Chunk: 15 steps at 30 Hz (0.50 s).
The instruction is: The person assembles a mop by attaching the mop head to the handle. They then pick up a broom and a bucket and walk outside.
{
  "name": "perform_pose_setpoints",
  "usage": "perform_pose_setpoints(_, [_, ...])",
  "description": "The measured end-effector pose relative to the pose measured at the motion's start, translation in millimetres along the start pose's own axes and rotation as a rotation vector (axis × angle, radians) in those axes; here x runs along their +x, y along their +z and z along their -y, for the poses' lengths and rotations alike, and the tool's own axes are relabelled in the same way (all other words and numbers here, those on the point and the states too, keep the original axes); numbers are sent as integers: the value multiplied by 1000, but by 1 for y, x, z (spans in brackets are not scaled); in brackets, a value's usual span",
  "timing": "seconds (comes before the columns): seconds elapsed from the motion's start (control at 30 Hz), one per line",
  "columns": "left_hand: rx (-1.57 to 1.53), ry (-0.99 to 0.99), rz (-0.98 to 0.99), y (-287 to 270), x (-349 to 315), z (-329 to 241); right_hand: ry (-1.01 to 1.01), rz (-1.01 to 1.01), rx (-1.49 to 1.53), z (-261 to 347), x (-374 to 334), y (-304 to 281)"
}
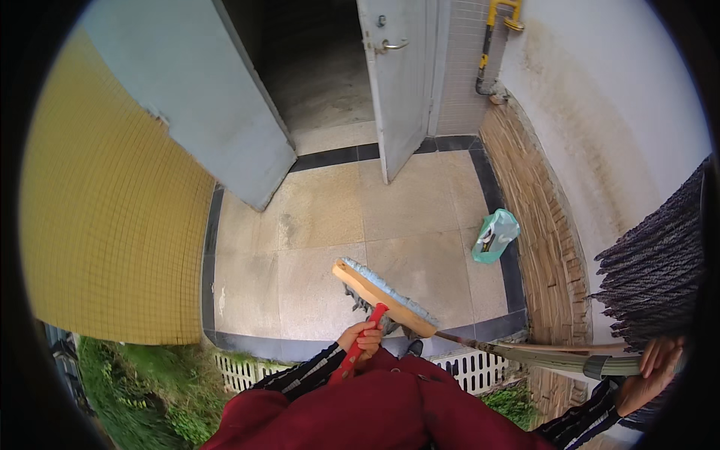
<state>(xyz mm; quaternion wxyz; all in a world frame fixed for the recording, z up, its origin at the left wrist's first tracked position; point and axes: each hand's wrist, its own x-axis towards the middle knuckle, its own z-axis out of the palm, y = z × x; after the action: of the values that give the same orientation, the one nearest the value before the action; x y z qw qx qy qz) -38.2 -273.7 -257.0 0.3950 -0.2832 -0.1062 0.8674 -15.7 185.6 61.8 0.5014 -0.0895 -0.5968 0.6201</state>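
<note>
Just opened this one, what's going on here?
Someone before an open doorway has a tool in each hand. The left hand grips a red-handled brush with a wide, blue-topped head, held above the tiled floor. The right hand holds a long pole, near dark stringy strands. A green plastic bag sits on the floor near the right-hand wall.

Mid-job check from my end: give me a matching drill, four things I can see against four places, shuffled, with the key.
1. red handle
2. green plastic bag
3. long greenish pole
4. yellow tiled wall

A. in the right hand
B. left side of the view
C. in the left hand
D. on the floor

Pairs: 1-C, 2-D, 3-A, 4-B
</note>
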Motion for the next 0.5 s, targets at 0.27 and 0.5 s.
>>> perform_pose_setpoints(0.27, [253, 338, -405, -39, -89, -100, 31, 373, 299, -38, -24, 171])
perform_pose_setpoints(0.5, [903, 455, -1054, -64, -148, -202, 19, 513, 415, -63, -61, 322])
